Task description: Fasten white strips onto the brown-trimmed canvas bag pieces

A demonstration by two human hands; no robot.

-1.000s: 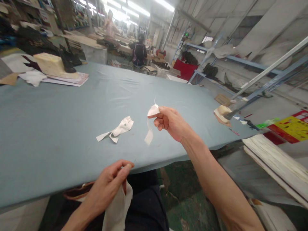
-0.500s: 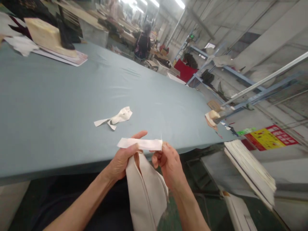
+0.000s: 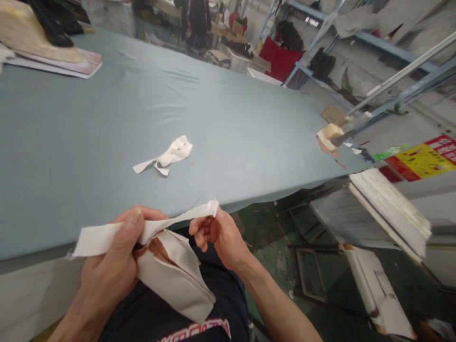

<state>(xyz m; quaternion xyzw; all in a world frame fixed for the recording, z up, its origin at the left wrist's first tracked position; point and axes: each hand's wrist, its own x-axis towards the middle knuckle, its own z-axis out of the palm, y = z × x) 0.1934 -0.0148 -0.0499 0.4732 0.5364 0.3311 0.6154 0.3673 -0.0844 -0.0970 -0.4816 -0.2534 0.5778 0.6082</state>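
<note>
A white strip (image 3: 98,240) stretches between both hands over the table's near edge. My left hand (image 3: 117,256) is closed on it, thumb on top, and also grips the upper end of a folded cream piece (image 3: 174,280) with a brown inside. That piece hangs down to the right, over a dark garment with red and white lettering. Between thumb and fingers, my right hand (image 3: 215,228) pinches the strip's right end. A crumpled white scrap (image 3: 174,153) lies on the blue-green table cover beyond the hands.
The blue-green table (image 3: 231,137) runs across the view. A yellowish block (image 3: 35,35) sits on flat sheets at the far left. Another block (image 3: 331,135) lies near the right end. Stacked pale boards (image 3: 392,209) stand at the right. A person (image 3: 195,21) is in the background.
The view has shifted downward. My left hand has moved left and nearer, away from my right hand, and more of the strip shows between them. The cream piece now slants to the right.
</note>
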